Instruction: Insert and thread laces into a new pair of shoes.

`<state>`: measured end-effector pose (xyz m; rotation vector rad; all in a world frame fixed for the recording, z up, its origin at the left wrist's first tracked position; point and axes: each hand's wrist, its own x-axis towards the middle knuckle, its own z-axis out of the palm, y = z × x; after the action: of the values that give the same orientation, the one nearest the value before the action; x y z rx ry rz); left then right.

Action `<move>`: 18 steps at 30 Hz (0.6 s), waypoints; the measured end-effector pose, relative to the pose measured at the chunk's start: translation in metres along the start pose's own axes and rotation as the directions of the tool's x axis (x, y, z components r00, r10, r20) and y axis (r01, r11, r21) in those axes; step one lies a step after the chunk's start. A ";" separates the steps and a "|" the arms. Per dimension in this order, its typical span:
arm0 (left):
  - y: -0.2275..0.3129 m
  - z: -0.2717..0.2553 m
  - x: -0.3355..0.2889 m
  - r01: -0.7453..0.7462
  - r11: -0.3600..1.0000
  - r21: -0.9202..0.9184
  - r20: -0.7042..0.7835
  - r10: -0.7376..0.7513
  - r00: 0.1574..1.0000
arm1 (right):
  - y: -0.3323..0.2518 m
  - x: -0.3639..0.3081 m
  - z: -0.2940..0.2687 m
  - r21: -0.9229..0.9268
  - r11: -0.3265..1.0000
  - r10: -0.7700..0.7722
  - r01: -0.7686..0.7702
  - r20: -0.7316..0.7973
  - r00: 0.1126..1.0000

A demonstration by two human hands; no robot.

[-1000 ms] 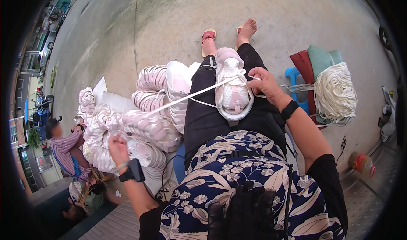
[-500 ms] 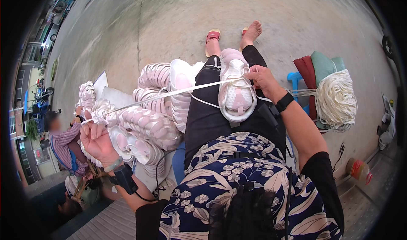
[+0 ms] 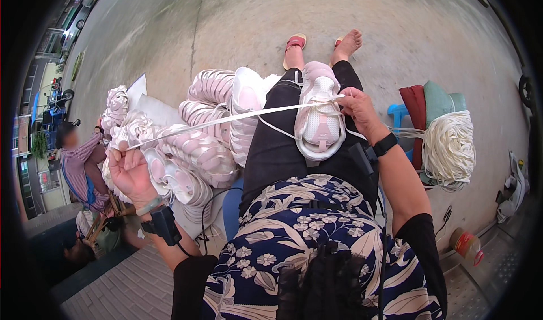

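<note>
Sneaker (image 3: 320,129) upright on wearer's lap (image 3: 263,156), approx. 1–2 o'clock of my view's centre; white lace (image 3: 266,112) taut btwn both hands.
Detail, per my remote feed: L hand (image 3: 133,175), palm up at 8–9 o'clock from shoe, pinches lace's outer end; R hand (image 3: 361,113), at 3 o'clock, nips it at the eyelet edge. Step in hand, I judge, = drawing lace thru: I'd want a smooth, even pull, lace flat & untwisted, R fingers bracing the edge so shoe doesn't roll. Hard to make out: exact R contact pt (own fingers cover it), eyelet in use, L fingertip placement (too small), shoe's underside (hidden), co-worker (image 3: 85,159) at 9 o'clock of centre (small, blurred).
</note>
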<state>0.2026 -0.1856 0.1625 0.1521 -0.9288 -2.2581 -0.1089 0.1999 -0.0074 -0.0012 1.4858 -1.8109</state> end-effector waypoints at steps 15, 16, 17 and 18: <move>0.064 -0.049 -0.061 -0.037 0.962 0.271 -0.364 0.138 0.921 | 0.029 0.002 0.012 -0.639 0.659 -0.548 0.398 -0.045 0.835; 0.074 -0.048 -0.064 -0.042 0.955 0.293 -0.404 0.164 0.900 | 0.028 0.001 0.012 -0.633 0.648 -0.554 0.424 -0.009 0.833; 0.086 -0.046 -0.064 -0.057 0.960 0.276 -0.329 0.150 0.933 | 0.027 0.000 0.012 -0.625 0.634 -0.567 0.455 0.024 0.823; 0.095 -0.044 -0.067 -0.056 0.973 0.224 -0.216 0.105 0.971 | 0.027 -0.002 0.011 -0.627 0.638 -0.560 0.448 0.022 0.828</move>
<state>0.3206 -0.2176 0.1838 0.4520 -1.0342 -2.0107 -0.0877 0.1913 -0.0254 -0.6695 2.3314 -1.6643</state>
